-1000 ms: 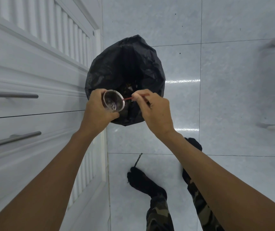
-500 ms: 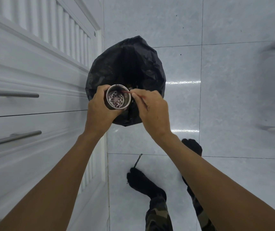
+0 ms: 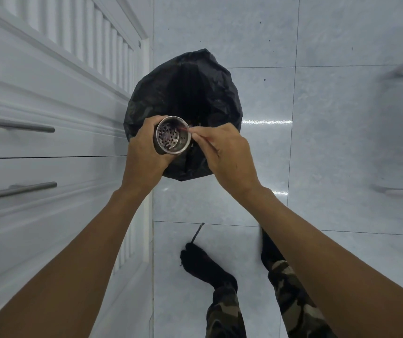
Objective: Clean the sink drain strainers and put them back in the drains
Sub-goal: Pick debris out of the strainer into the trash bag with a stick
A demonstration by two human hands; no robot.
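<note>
The strainer (image 3: 173, 134) is bare metal, a dull brushed steel cup with a perforated base, and its inside is smeared with dark, matt grime. The thin red stick (image 3: 183, 128) looks smooth, though I cannot tell what it is made of. The bin bag (image 3: 210, 93) is thin black plastic, crinkled, with a faint sheen along its folds. The floor (image 3: 342, 113) is pale grey tile, smooth and glossy enough to mirror strips of light. The cabinet fronts (image 3: 49, 89) are white with a smooth satin finish, ribbed in places, and carry brushed metal bar handles (image 3: 24, 127). The trousers (image 3: 225, 313) are camouflage cloth, and the socks (image 3: 203, 264) are a dark, fuzzy knit.
</note>
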